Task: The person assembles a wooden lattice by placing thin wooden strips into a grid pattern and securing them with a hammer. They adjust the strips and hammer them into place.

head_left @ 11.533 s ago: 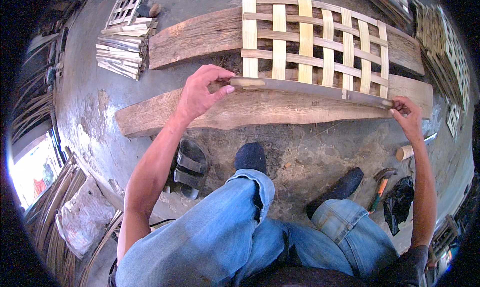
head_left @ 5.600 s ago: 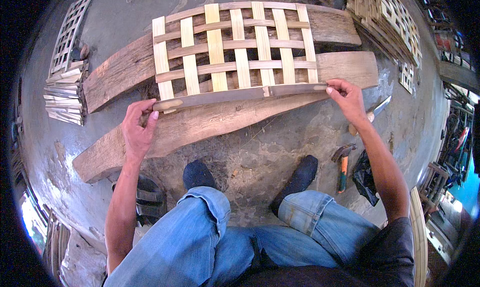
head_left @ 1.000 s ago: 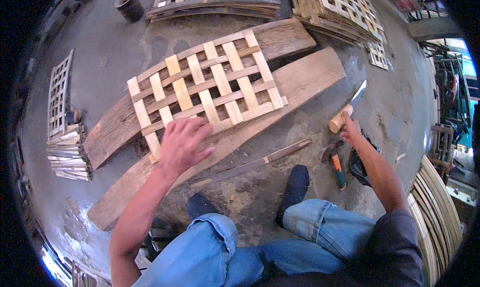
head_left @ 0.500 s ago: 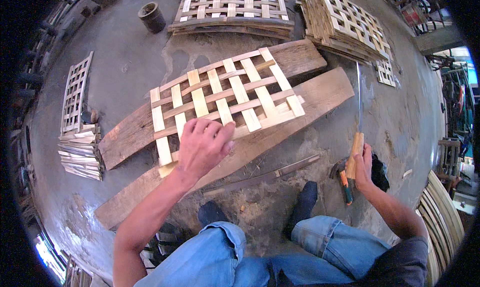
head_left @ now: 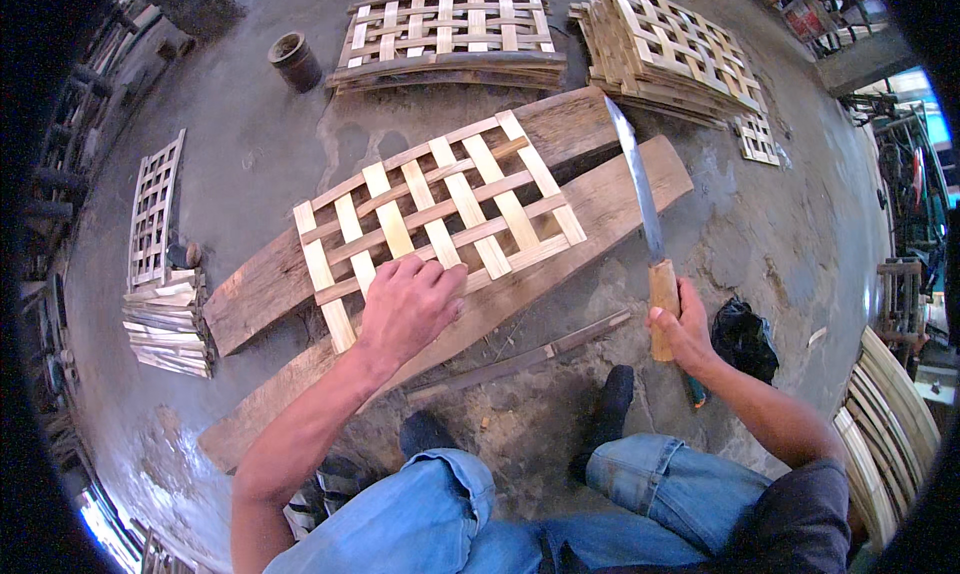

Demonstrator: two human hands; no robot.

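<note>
A woven panel of pale, flat wooden or bamboo strips (head_left: pixel 396 230) lies across two thick wooden planks (head_left: pixel 655 179). My left hand (head_left: pixel 405 309) is closed over the panel's near edge, left of its middle; my fingertips and thumb are partly hidden there. In my right hand (head_left: pixel 688 329) is a long knife (head_left: pixel 642 186), its wooden handle wrapped by my fingers. The blade points away from me and slightly left, with its tip by the far plank's right end. Beneath my right hand shows the teal handle of a hammer (head_left: pixel 697 392), mostly hidden.
Stacks of similar panels stand at the far middle (head_left: pixel 445 69) and far right (head_left: pixel 690 49). A bucket-like pot (head_left: pixel 295 62) is at the far left. At left lies a bundle of strips (head_left: pixel 168 324); a black plastic bag (head_left: pixel 745 342) is at right. A thin strip (head_left: pixel 520 357) lies before my feet.
My right hand has moved left with the knife, and the blade has swung left over the planks' right end. The panel's near edge has shifted slightly under my left hand.
</note>
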